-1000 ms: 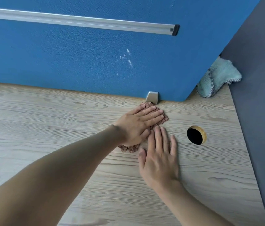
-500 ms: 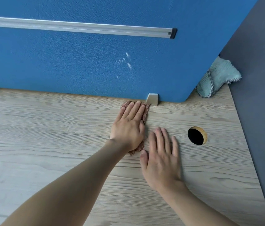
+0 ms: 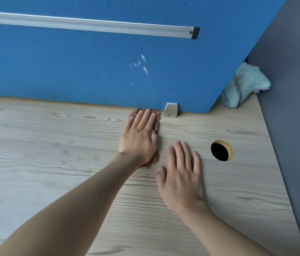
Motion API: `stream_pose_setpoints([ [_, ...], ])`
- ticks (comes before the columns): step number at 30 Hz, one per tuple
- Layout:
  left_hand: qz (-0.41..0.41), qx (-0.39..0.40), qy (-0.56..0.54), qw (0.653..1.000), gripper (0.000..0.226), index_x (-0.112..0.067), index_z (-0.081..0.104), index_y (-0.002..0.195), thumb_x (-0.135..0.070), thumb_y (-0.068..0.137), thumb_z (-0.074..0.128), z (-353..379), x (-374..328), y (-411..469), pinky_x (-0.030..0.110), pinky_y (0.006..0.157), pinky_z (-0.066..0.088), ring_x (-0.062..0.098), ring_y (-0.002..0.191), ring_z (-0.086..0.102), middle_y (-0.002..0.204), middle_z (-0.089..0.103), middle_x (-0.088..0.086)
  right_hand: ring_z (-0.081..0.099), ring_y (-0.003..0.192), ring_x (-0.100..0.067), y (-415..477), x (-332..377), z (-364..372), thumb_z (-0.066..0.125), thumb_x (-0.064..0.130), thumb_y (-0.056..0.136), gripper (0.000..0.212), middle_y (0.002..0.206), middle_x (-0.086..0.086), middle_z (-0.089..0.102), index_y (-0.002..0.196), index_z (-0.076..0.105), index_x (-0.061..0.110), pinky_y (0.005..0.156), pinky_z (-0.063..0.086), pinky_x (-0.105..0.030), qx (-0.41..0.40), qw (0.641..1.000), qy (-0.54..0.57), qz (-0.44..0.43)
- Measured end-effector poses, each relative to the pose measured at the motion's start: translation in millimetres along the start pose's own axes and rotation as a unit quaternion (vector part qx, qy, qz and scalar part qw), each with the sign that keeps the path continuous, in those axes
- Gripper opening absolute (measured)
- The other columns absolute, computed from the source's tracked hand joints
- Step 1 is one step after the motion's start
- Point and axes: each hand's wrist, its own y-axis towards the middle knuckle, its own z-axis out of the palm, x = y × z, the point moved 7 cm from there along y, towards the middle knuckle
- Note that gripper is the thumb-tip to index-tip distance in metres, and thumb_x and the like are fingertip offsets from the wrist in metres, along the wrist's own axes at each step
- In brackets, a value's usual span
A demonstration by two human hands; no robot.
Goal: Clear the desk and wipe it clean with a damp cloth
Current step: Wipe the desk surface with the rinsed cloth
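My right hand [image 3: 180, 174] lies flat on the pale wood-grain tabletop [image 3: 53, 145], fingers straight and spread, holding nothing. Just beyond it to the left, my left hand [image 3: 140, 137] presses flat, fingers straight, on a crumpled reddish-brown damp cloth [image 3: 156, 122], whose far edge touches the foot of the blue fabric partition [image 3: 90, 67]. A round cable hole [image 3: 221, 150] sits to the right. A small silver metal bracket [image 3: 171, 110] stands just beside the cloth. A fluffy teal cloth [image 3: 245, 85] lies in the far right corner.
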Motion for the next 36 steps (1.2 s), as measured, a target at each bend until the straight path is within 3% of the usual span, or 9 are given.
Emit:
stream_pose_setpoints([
  [10,-0.045,0.017,0.013,0.999,0.069,-0.022,0.014,0.159,-0.041,0.093,0.013,-2,23,6,0.039,0.124,-0.001,0.015,0.153,-0.001,0.167,0.008,-0.003,0.025,0.15,-0.032,0,0,1,0.033,0.045,0.094,0.068,0.159,-0.017,0.034,0.148,0.044,0.007,0.121,0.018,-0.055,0.003,1.0,-0.017,0.0],
  [16,-0.007,0.035,0.023,0.999,0.071,-0.025,0.011,0.16,-0.044,0.091,0.006,1,18,-20,0.041,0.124,-0.001,0.015,0.153,-0.005,0.167,0.003,-0.004,0.028,0.149,-0.033,0,2,0,0.034,0.044,0.091,0.069,0.158,-0.018,0.036,0.146,0.047,0.005,0.12,0.02,-0.056,0.002,1.0,-0.015,0.004],
  [21,-0.051,0.047,0.023,0.997,0.065,-0.022,0.007,0.16,-0.04,0.098,0.017,8,6,18,0.044,0.124,-0.005,0.021,0.154,-0.004,0.167,0.005,-0.002,0.029,0.149,-0.034,1,3,0,0.033,0.044,0.092,0.07,0.157,-0.019,0.038,0.146,0.048,0.004,0.119,0.022,-0.057,-0.008,1.0,-0.016,0.005],
  [25,-0.012,0.05,0.042,0.998,0.067,-0.031,0.009,0.159,-0.043,0.093,0.012,5,1,21,0.048,0.123,-0.002,0.024,0.153,0.001,0.166,0.01,-0.004,0.03,0.148,-0.034,1,3,0,0.034,0.045,0.091,0.07,0.156,-0.02,0.039,0.145,0.049,0.003,0.118,0.023,-0.058,-0.01,1.0,-0.017,0.005],
  [29,0.073,0.059,0.036,0.995,0.073,-0.029,0.008,0.16,-0.045,0.089,0.003,7,-16,-2,0.042,0.124,-0.003,0.015,0.153,-0.005,0.167,0.002,-0.009,0.032,0.147,-0.034,2,4,-2,0.034,0.045,0.091,0.07,0.155,-0.02,0.04,0.143,0.052,0.003,0.117,0.025,-0.058,-0.007,1.0,-0.017,0.002],
  [36,0.0,0.043,0.042,0.998,0.064,-0.02,0.024,0.156,-0.04,0.095,0.015,7,-12,34,0.04,0.124,0.001,0.018,0.149,0.017,0.159,0.03,-0.002,0.032,0.147,-0.034,3,1,1,0.04,0.044,0.089,0.068,0.155,-0.019,0.04,0.143,0.052,0.005,0.117,0.025,-0.059,-0.018,1.0,-0.005,0.006],
])
